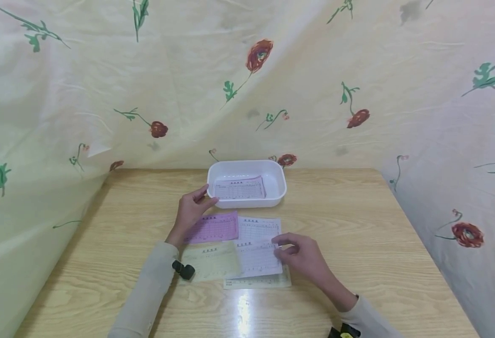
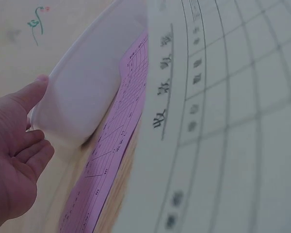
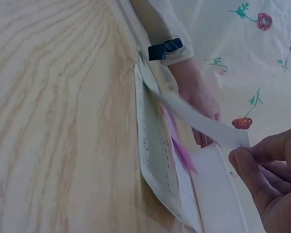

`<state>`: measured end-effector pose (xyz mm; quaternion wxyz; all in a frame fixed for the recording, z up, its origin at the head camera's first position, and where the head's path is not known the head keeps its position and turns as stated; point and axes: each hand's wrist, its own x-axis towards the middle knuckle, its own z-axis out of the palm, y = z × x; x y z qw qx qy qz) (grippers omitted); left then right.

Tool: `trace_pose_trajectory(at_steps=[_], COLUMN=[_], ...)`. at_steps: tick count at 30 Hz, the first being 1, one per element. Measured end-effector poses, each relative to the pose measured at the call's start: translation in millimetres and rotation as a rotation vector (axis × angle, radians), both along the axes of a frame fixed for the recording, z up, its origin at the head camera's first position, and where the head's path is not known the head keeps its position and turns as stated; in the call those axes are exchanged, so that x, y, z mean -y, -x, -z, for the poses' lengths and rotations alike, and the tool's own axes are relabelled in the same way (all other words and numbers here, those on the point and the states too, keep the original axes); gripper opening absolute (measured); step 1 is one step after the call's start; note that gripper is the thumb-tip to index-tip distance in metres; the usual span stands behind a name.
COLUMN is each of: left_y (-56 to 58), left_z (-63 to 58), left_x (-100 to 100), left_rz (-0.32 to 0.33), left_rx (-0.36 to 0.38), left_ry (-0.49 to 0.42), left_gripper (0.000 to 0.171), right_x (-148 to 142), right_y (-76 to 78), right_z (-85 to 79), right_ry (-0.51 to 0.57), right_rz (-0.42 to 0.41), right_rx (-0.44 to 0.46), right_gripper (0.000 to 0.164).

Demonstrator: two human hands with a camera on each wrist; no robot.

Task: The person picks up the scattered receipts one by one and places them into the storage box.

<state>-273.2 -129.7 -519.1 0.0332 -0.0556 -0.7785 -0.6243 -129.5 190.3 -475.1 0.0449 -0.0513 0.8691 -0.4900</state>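
Note:
My left hand (image 1: 191, 209) holds the front left corner of a white plastic tub (image 1: 251, 203), thumb at the front rim and fingers at the left side. Printed receipt slips (image 1: 239, 189) lie inside it. With thumb and forefinger, my right hand (image 1: 300, 256) pinches the right edge of a white receipt slip (image 1: 256, 265), raised above the others in the right wrist view. A pale yellow slip (image 1: 209, 265) adjoins it on the left. Under my left hand is a pink slip (image 1: 218, 227). A printed slip (image 2: 223, 145) fills much of the left wrist view.
Another white slip (image 1: 258, 225) lies behind the raised one, and a pale greenish slip (image 1: 273, 281) shows beneath its front edge. All rest on a wood-grain table (image 1: 340, 202). A flowered cloth (image 1: 188, 84) hangs behind and at both sides.

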Motion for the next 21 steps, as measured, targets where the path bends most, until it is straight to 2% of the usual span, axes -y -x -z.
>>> trace_pose_trajectory(at_steps=[7, 21], left_y=[0.7, 0.1], left_z=[0.3, 0.9], left_x=[0, 0], left_rz=[0.001, 0.018], left_rx=[-0.009, -0.026], left_ry=[0.019, -0.011], left_gripper=[0.074, 0.072], right_x=[-9, -39], right_y=[-0.2, 4.2], right_z=[-5.7, -11.6], right_ry=[-0.032, -0.09], right_rz=[0.026, 0.052], right_rx=[-0.031, -0.1], right_gripper=[0.027, 0.026])
